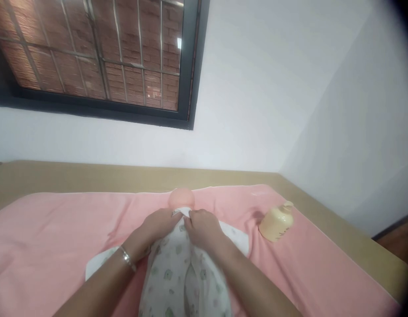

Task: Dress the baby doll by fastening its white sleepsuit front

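Observation:
My left hand (160,223) and my right hand (203,225) meet close together at the neckline of a white baby garment (171,273) with small green and grey prints. The fingers of each hand are closed, pinching the cloth at the collar. Just beyond them shows a smooth, rounded pink head (181,198), seemingly a doll's; the rest of it is hidden by the garment and my hands. The garment's sleeves spread out to both sides, partly under my forearms, and its front hangs in folds toward me. A silver bangle is on my left wrist.
A pink sheet (58,237) covers most of the wooden surface (91,176) underneath. To the right is a pale yellow bottle (276,223) with a narrow top. A white wall (250,88) and a dark-framed, barred window (101,57) rise behind.

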The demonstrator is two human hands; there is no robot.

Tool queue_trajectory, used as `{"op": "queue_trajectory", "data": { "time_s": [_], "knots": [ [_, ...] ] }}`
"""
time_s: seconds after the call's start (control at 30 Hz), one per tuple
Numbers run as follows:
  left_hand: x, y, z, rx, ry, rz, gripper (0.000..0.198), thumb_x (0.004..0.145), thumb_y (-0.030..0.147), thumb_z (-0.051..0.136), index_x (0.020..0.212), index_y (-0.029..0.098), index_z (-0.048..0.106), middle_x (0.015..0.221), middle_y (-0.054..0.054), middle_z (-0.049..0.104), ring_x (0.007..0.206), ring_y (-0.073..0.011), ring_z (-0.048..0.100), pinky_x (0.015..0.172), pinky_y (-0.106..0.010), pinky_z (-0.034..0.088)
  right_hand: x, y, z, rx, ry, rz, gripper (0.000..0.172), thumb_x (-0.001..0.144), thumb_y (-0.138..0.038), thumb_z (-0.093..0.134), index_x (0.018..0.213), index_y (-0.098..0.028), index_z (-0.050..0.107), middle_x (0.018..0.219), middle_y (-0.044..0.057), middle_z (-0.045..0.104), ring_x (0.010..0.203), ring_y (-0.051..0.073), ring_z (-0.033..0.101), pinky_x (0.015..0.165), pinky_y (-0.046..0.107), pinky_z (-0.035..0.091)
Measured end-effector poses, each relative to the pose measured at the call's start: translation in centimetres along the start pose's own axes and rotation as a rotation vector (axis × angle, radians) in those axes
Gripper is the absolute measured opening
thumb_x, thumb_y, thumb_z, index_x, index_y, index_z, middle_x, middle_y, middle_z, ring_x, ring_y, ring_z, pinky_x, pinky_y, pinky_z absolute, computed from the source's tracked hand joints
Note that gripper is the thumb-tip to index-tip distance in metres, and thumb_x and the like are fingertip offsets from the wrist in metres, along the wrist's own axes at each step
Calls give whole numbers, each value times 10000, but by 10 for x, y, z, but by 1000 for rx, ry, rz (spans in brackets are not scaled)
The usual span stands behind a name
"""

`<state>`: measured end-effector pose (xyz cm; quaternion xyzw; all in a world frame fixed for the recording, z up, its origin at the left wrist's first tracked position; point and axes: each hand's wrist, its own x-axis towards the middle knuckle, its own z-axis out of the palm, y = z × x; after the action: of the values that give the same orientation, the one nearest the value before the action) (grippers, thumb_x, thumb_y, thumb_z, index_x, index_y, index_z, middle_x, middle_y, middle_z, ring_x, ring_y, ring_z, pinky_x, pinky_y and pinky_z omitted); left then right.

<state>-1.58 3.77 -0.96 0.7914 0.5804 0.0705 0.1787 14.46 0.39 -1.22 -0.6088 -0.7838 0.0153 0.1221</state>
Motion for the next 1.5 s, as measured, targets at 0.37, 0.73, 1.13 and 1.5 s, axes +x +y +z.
{"op": "queue_trajectory", "data": {
  "time_s": [0.37,0.73,1.13,1.5],
  "knots": [
    [-4,-5,6,247,38,182,372,889,390,332,775,192,626,787,-76,665,683,-222,613,607,-336,439,-3,-3,2,-30,30,-37,422,941,-340,269,907,-134,636,868,139,665,834,241,599,719,325,397],
    [-9,4,11,271,81,130,341,883,340,338,819,187,636,822,-100,666,742,-254,619,655,-380,447,-1,3,6,-7,5,2,451,947,-326,225,895,-140,632,874,132,664,825,241,598,687,327,409],
    [3,0,16,-181,131,-168,559,852,579,283,784,182,671,833,-107,698,769,-250,644,642,-322,450,18,22,15,195,-194,161,778,901,-647,105,932,-131,686,936,164,682,866,270,632,684,332,432],
    [4,0,18,-219,139,-190,589,810,642,316,797,182,683,828,-106,696,774,-252,628,657,-330,438,18,27,30,252,-115,164,708,914,-631,163,929,-151,682,919,135,683,847,219,620,700,287,407]
  ]
}}
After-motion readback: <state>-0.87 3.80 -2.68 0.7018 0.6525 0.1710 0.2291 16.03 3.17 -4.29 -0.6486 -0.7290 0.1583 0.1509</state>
